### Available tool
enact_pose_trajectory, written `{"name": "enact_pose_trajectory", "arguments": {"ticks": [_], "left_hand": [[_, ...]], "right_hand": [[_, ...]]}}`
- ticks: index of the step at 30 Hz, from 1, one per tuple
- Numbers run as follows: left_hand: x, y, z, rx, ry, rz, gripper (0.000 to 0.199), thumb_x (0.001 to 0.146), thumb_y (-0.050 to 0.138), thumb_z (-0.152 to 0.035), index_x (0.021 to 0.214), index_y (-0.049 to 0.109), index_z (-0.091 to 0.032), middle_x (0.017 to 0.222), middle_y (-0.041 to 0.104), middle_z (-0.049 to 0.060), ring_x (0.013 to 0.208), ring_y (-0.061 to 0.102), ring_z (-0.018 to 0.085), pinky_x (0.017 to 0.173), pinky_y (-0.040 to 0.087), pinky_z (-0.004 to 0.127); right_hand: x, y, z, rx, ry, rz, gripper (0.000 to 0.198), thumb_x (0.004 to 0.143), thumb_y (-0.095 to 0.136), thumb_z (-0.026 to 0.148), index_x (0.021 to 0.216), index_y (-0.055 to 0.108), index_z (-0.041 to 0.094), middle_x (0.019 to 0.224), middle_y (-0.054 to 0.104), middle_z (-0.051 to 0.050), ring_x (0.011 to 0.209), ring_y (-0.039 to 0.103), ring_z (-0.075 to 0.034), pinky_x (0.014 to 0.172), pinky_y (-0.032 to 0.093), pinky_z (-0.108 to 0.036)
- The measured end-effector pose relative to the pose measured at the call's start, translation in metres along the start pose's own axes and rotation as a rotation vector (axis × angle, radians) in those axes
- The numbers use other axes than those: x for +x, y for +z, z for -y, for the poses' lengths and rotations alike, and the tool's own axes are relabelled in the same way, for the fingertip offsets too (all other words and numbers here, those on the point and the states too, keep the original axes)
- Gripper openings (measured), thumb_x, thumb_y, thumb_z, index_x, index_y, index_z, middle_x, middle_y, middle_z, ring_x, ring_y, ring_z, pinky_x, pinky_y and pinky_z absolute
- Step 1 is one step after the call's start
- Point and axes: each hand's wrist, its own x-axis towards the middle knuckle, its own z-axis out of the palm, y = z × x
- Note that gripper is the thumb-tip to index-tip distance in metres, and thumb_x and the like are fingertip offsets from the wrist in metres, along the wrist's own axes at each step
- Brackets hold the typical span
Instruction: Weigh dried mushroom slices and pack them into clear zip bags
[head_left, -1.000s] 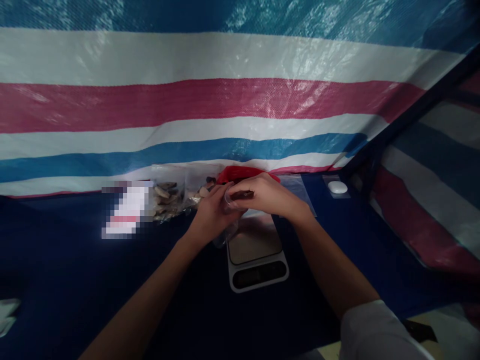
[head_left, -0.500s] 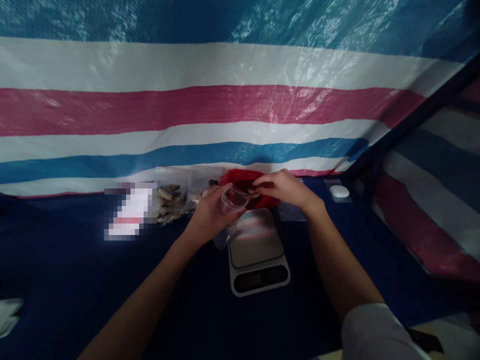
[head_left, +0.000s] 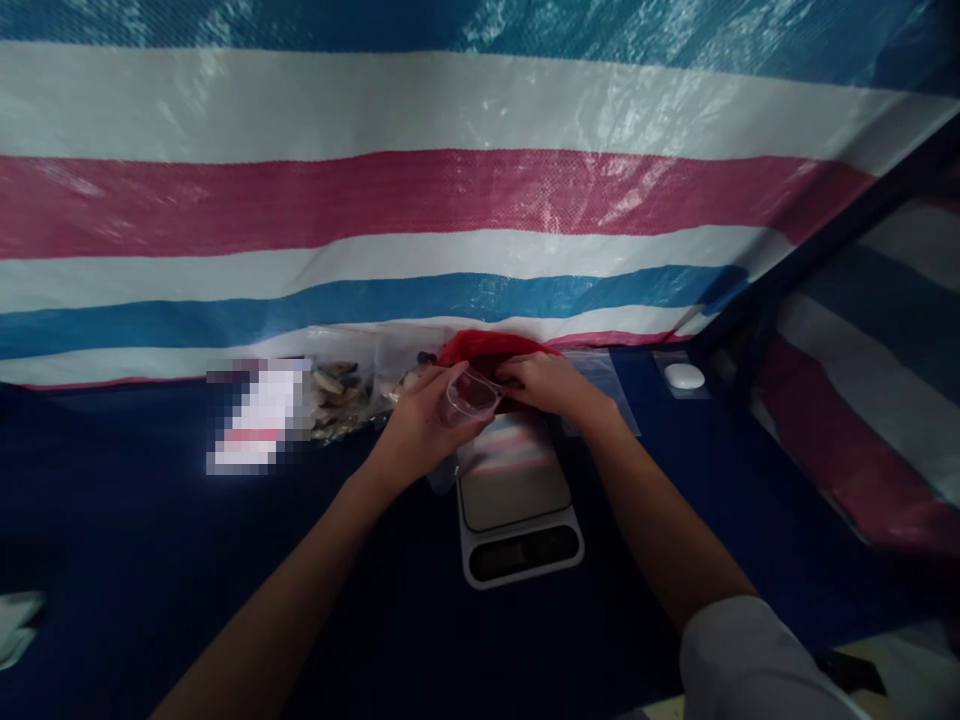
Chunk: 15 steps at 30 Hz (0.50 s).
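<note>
My left hand is wrapped round a clear plastic cup, tilted with its mouth toward me and to the right. Behind the cup lies an open red bag with a dark inside. My right hand reaches in at the bag's opening, right beside the cup's rim. Its fingers are drawn together, and whatever they pinch is too small or hidden to make out. Below both hands sits a white kitchen scale with a metal plate and a dark display.
Clear bags of brownish dried pieces lie left of my hands, beside a blurred-out bright panel. A flat clear bag is on the right. Farther right is a white oval object. A striped tarp rises behind the dark blue table.
My right hand has moved down and left, closer to the cup, with its fingers drawn in. More of the flat clear bag shows. My left hand still holds the cup.
</note>
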Motion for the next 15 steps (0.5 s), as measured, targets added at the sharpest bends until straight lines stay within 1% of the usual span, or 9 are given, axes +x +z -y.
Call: {"name": "enact_pose_trajectory", "arguments": {"ticks": [4, 8, 12, 15], "left_hand": [[0.0, -0.0001, -0.0002, -0.001, -0.006, 0.021, 0.056, 0.081, 0.084, -0.038, 0.133, 0.066, -0.024, 0.12, 0.073, 0.011, 0.11, 0.072, 0.031, 0.1, 0.059, 0.052], [-0.0006, 0.0007, 0.0016, 0.013, 0.001, 0.007, 0.055, 0.083, 0.083, -0.038, 0.133, 0.066, -0.023, 0.12, 0.073, 0.012, 0.11, 0.071, 0.03, 0.101, 0.058, 0.051], [-0.0003, 0.0016, 0.0026, 0.021, 0.006, 0.004, 0.056, 0.082, 0.083, -0.04, 0.133, 0.067, -0.022, 0.117, 0.074, 0.012, 0.108, 0.071, 0.03, 0.099, 0.059, 0.05], [0.0003, 0.0017, 0.0028, 0.032, 0.007, 0.007, 0.055, 0.082, 0.083, -0.039, 0.132, 0.068, -0.02, 0.117, 0.075, 0.012, 0.108, 0.071, 0.031, 0.099, 0.058, 0.049]], "right_hand": [[0.0007, 0.0045, 0.0005, -0.038, 0.027, 0.011, 0.024, 0.097, 0.066, 0.026, 0.118, 0.078, 0.024, 0.125, 0.078, -0.008, 0.108, 0.074, -0.029, 0.085, 0.054, -0.037], [0.002, 0.0084, -0.0002, -0.051, 0.043, -0.004, 0.026, 0.1, 0.062, 0.029, 0.12, 0.078, 0.024, 0.128, 0.076, -0.008, 0.11, 0.072, -0.028, 0.086, 0.054, -0.036], [0.0031, 0.0093, 0.0006, -0.09, 0.057, 0.007, 0.027, 0.102, 0.058, 0.028, 0.118, 0.079, 0.024, 0.129, 0.075, -0.007, 0.114, 0.07, -0.027, 0.089, 0.053, -0.035], [0.0032, 0.0074, 0.0025, -0.118, 0.062, 0.019, 0.029, 0.102, 0.055, 0.029, 0.117, 0.079, 0.024, 0.128, 0.076, -0.007, 0.111, 0.071, -0.027, 0.086, 0.052, -0.035]]}}
